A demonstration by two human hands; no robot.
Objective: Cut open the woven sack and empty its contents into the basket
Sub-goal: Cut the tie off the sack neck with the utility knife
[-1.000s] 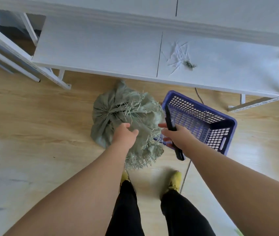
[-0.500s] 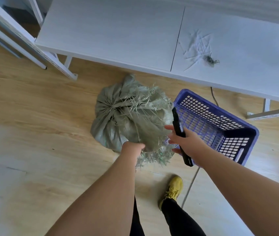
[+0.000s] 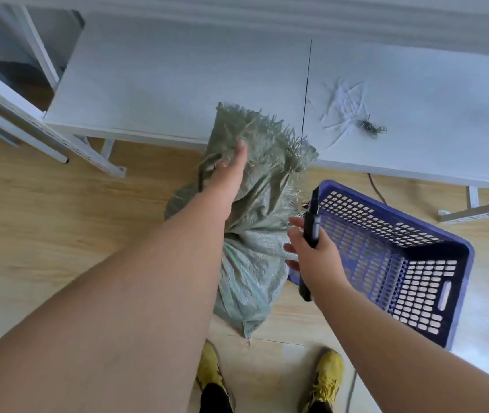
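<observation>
A grey-green woven sack [image 3: 255,251] stands upright on the wood floor, its frayed top raised in front of the white table. My left hand [image 3: 231,160] grips the gathered top of the sack and holds it up. My right hand [image 3: 312,254] holds a black utility knife [image 3: 311,222], blade end pointing up, with its fingers touching the sack's right side. A purple perforated plastic basket [image 3: 434,293] sits on the floor, touching the sack's right side.
A low white table [image 3: 177,84] stands just behind the sack, with loose white strips and a dark tangle [image 3: 368,126] on it. White metal frame rails [image 3: 13,120] lie at left. A cable [image 3: 376,186] runs behind the basket. My yellow shoes [image 3: 326,377] are below.
My left hand has moved from the sack's lower edge to its top and lifted it, so the sack now stands tall. My right hand with the knife stayed by the basket.
</observation>
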